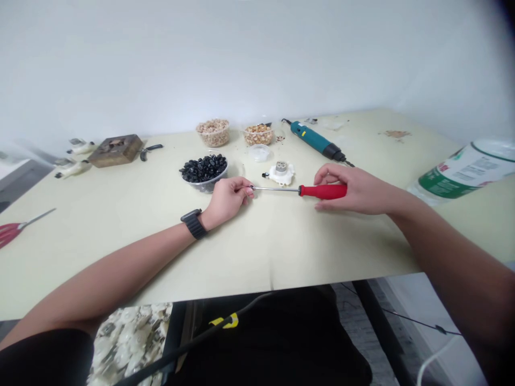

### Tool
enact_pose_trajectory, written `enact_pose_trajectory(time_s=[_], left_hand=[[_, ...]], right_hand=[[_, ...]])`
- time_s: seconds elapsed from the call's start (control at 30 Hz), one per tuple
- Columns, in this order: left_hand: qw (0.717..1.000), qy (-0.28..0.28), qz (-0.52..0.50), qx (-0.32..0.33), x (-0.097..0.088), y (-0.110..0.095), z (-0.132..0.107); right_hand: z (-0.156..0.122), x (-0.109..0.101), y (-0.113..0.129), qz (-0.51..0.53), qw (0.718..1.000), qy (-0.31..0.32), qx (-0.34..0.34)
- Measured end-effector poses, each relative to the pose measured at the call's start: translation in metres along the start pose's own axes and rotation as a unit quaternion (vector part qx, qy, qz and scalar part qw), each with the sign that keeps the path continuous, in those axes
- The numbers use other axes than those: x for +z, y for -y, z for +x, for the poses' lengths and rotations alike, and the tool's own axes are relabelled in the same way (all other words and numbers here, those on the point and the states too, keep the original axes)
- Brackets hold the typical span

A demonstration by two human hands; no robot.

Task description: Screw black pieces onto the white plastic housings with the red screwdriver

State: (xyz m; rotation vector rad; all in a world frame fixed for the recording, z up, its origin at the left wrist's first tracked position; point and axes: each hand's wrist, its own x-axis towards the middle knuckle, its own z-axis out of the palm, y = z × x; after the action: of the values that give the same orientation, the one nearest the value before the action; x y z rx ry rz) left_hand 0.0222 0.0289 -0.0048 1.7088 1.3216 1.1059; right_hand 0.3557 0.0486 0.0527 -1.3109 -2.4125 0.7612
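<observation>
My right hand (350,188) is closed around the red handle of a screwdriver (324,192), held level with its shaft pointing left. At the tip of that shaft, my left hand (231,198) pinches a small dark part (252,187), too small to name. A dark watch sits on the left wrist. Just beyond the shaft lies a white plastic part with a grey round centre (281,172). Left of it, close to my left hand, stands a clear tub of small black pieces (204,170).
Behind are tubs of beige pieces (213,133) and brass-coloured pieces (258,134), a small clear lid (259,153) and a teal electric screwdriver (314,140). A wooden block (116,150) and red-handled tool (18,230) lie left. A large white-green container (462,171) lies right.
</observation>
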Motion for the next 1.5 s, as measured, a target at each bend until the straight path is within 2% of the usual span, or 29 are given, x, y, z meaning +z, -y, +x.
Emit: enact_pose_trajectory(time_s=[0.2,0.4,0.6,0.87,1.2,1.37,1.5], left_hand=[[1.0,-0.012,0.004,0.016,0.001,-0.001,-0.003],[0.999,-0.014,-0.051,-0.006,0.003,-0.002,-0.004],[0.999,-0.02,-0.042,0.007,0.003,-0.001,-0.004],[0.998,-0.024,-0.045,0.02,0.003,0.003,-0.004],[0.999,-0.025,-0.045,0.004,0.003,0.0,-0.003],[0.999,-0.023,-0.035,0.001,0.003,-0.002,-0.004],[0.999,-0.017,-0.027,0.008,0.002,-0.003,-0.005]], right_hand=[[-0.002,-0.003,0.001,0.024,1.0,-0.018,-0.002],[-0.003,-0.004,0.0,0.02,0.999,-0.025,-0.004],[-0.001,-0.005,-0.008,-0.009,0.999,-0.038,-0.008],[-0.002,-0.008,-0.001,-0.007,1.0,0.019,0.006],[-0.001,-0.006,-0.009,0.002,0.999,-0.041,-0.008],[-0.002,-0.008,-0.002,-0.007,1.0,0.003,0.017],[-0.002,-0.005,-0.001,-0.004,1.0,-0.004,0.007]])
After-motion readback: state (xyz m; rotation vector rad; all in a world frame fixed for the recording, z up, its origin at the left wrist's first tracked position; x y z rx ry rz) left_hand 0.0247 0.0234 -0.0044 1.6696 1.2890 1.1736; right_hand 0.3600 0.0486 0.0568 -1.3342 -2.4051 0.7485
